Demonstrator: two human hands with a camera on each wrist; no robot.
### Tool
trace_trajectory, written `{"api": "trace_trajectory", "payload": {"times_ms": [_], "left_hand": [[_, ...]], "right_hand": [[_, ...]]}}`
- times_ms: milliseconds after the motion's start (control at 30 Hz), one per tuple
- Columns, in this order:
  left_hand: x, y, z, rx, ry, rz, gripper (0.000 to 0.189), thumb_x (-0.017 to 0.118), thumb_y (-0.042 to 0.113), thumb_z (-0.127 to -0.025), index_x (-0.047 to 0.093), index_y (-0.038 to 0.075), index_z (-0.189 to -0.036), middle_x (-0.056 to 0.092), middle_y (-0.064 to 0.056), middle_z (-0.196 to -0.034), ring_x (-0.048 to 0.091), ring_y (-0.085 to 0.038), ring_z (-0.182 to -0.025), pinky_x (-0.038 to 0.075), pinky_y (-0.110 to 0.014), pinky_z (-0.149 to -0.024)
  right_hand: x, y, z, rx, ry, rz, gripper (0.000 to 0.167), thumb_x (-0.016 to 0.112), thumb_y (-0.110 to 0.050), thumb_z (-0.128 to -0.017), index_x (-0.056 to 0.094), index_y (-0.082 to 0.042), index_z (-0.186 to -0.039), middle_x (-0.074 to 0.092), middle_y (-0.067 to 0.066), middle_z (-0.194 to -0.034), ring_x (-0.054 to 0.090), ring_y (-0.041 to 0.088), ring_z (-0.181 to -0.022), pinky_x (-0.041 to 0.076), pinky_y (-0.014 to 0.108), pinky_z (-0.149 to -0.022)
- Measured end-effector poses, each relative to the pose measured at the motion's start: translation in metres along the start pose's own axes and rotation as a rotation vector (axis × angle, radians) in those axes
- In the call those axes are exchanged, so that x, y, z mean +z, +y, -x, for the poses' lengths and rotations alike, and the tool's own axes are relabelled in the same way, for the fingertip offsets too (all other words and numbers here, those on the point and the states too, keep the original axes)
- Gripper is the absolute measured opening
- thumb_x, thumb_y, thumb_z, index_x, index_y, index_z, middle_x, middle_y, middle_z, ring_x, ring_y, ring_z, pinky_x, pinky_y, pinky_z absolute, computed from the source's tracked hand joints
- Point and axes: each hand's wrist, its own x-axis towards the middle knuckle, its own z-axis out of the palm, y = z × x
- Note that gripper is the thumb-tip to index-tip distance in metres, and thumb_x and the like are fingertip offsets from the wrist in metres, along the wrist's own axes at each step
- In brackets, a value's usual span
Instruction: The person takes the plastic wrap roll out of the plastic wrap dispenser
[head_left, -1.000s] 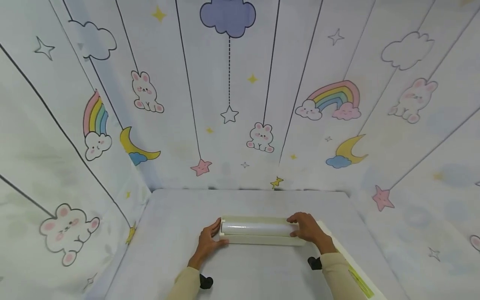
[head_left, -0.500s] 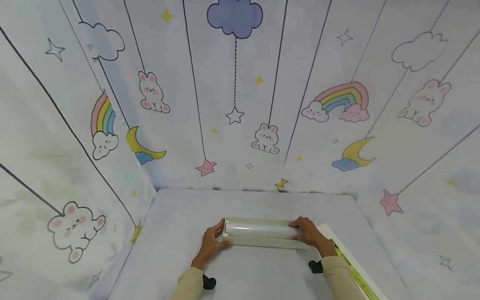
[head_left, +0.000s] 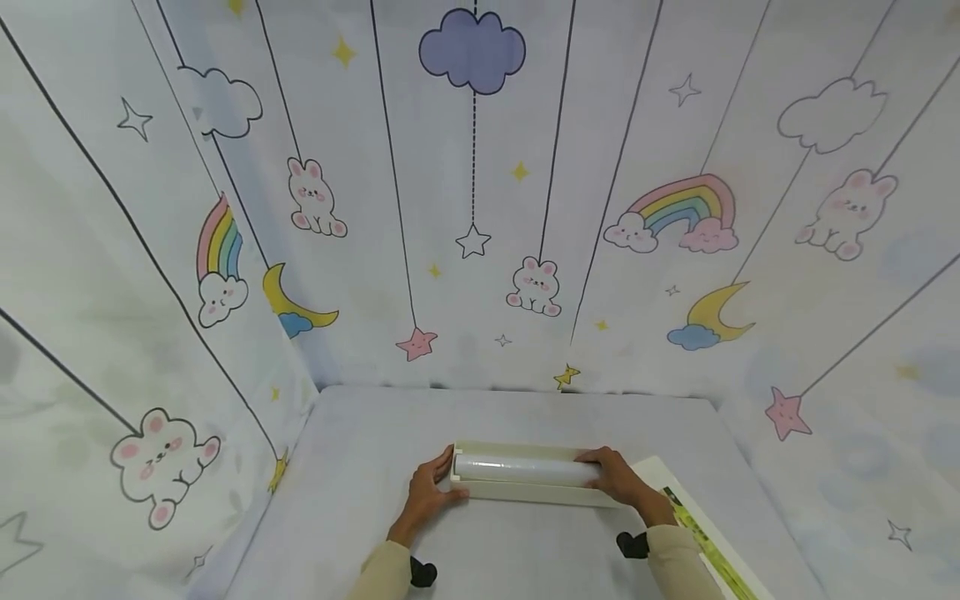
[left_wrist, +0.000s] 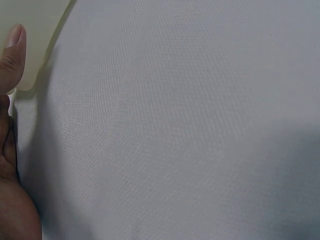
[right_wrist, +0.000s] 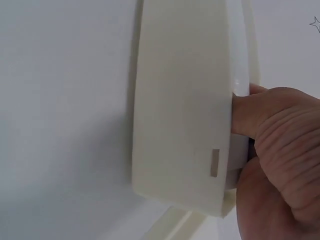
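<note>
My L hand (head_left: 429, 492) (thumb on front wall, fingers round L end) grips the cream box (head_left: 532, 492) on the table (head_left: 525, 558). R hand (head_left: 621, 482) — fingertips mostly hidden — pinches the white roll (head_left: 517, 468) inside, obscuring its R end. Labelled strip (head_left: 711, 543): part. behind sleeve (head_left: 675, 558), cut off at btm.

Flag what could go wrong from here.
The roll might slip out if the open-topped case tips.
The left hand grips only the case's end, so it could swivel while the right hand holds the roll.
The right sleeve overlaps the labelled strip in the head view and could nudge it.
</note>
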Motion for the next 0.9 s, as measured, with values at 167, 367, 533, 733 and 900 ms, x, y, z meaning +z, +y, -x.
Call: {"api": "trace_trajectory", "payload": {"times_ms": [167, 367, 533, 733, 900], "left_hand": [[0.002, 0.010, 0.001, -0.079, 0.000, 0.028, 0.099, 0.099, 0.009, -0.078, 0.047, -0.006, -0.161, 0.053, -0.023, -0.160, 0.053, -0.044, -0.149, 0.043, -0.055, -0.125], [0.001, 0.013, 0.003, -0.062, 0.010, 0.008, 0.099, 0.100, 0.009, -0.077, 0.047, -0.008, -0.159, 0.055, -0.024, -0.158, 0.055, -0.045, -0.147, 0.046, -0.053, -0.123], [0.001, 0.008, 0.003, -0.051, 0.009, 0.001, 0.099, 0.100, 0.011, -0.077, 0.048, -0.008, -0.159, 0.055, -0.024, -0.159, 0.054, -0.045, -0.148, 0.047, -0.041, -0.123], [0.002, -0.001, 0.001, -0.094, -0.004, 0.030, 0.102, 0.101, 0.016, -0.076, 0.049, -0.001, -0.161, 0.055, -0.017, -0.160, 0.053, -0.037, -0.151, 0.041, -0.031, -0.125], [0.003, -0.009, 0.001, -0.041, 0.012, 0.035, 0.102, 0.103, 0.018, -0.074, 0.051, -0.002, -0.160, 0.059, -0.019, -0.157, 0.056, -0.040, -0.147, 0.041, -0.021, -0.121]], "right_hand": [[-0.003, -0.002, 0.002, 0.069, -0.044, -0.046, 0.041, 0.091, -0.001, -0.081, 0.079, 0.003, -0.120, 0.077, 0.025, -0.128, 0.070, 0.049, -0.120, 0.058, 0.052, -0.102], [-0.009, -0.008, 0.003, 0.104, -0.043, -0.096, 0.042, 0.091, 0.000, -0.080, 0.079, 0.003, -0.120, 0.076, 0.027, -0.128, 0.070, 0.047, -0.119, 0.057, 0.052, -0.101], [-0.012, -0.009, 0.003, 0.117, -0.021, -0.134, 0.044, 0.092, 0.000, -0.079, 0.079, 0.004, -0.121, 0.075, 0.027, -0.127, 0.068, 0.044, -0.117, 0.054, 0.049, -0.102], [-0.015, -0.008, 0.005, 0.136, -0.012, -0.152, 0.048, 0.092, 0.000, -0.078, 0.078, 0.004, -0.124, 0.074, 0.026, -0.128, 0.066, 0.042, -0.118, 0.052, 0.054, -0.104], [-0.020, -0.010, 0.007, 0.119, 0.003, -0.149, 0.046, 0.092, 0.000, -0.079, 0.079, 0.003, -0.123, 0.075, 0.025, -0.127, 0.066, 0.043, -0.118, 0.051, 0.055, -0.104]]}}
